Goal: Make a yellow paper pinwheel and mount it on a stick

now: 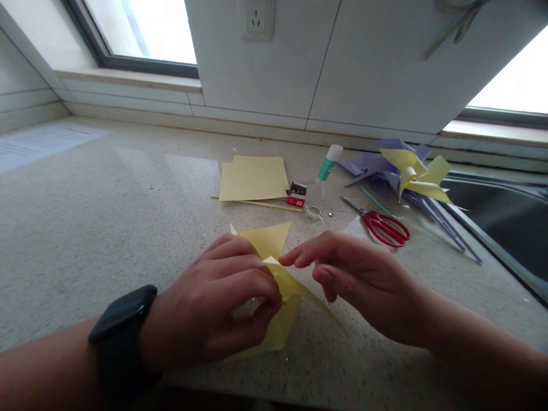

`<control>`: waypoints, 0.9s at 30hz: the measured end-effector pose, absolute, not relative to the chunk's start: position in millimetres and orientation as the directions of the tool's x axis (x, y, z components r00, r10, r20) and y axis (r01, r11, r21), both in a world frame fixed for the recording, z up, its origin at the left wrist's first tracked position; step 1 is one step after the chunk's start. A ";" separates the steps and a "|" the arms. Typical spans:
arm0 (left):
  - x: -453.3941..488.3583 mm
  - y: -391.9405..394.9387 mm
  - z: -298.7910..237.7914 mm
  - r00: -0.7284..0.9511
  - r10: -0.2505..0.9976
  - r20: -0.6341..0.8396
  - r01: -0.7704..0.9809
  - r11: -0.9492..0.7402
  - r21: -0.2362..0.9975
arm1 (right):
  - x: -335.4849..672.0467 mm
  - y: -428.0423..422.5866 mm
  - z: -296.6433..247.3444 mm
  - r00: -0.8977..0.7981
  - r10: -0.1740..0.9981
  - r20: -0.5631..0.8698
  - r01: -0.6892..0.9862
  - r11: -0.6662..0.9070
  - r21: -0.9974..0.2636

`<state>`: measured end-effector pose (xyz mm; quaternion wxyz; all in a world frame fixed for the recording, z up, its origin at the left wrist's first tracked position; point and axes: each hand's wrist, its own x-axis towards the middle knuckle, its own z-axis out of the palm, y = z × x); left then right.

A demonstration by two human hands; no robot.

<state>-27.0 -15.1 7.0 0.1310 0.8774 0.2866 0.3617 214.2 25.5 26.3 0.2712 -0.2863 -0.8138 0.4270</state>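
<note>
A cut yellow paper square (274, 285) lies on the speckled countertop (107, 217) near the front edge, with its corner flaps lifted. My left hand (222, 302), with a black watch on the wrist, curls over the paper's centre and pinches folded flaps together. My right hand (355, 279) hovers just right of it, index finger stretched out with its tip touching a raised flap near the centre, the other fingers loosely curled with nothing in them.
Farther back lie a stack of yellow sheets (253, 178), a thin wooden stick (257, 204), a small red box (297, 195), a tape roll (314, 212), a glue stick (329, 162), red scissors (383, 225) and finished yellow and purple pinwheels (411, 174). A dark sink (505, 217) opens at the right.
</note>
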 end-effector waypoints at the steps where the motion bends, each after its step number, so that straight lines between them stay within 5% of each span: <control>1: -27.0 -15.2 6.7 0.579 0.587 0.566 0.396 -0.809 0.434 | 212.8 24.5 25.7 -0.666 0.720 0.195 0.257 0.467 -0.846; 11: -22.0 -16.8 6.3 0.595 0.537 0.597 0.359 -0.843 0.401 | 204.9 21.4 27.1 -0.488 0.868 0.089 0.210 0.216 -0.954; 19: -23.5 -17.0 6.2 0.599 0.559 0.574 0.384 -0.829 0.406 | 208.2 15.9 29.8 -0.639 0.698 0.323 0.230 0.575 -0.785; 27: -22.5 -16.8 4.5 0.586 0.536 0.607 0.373 -0.844 0.385 | 212.8 8.8 34.8 -0.778 0.556 0.291 0.262 0.709 -0.655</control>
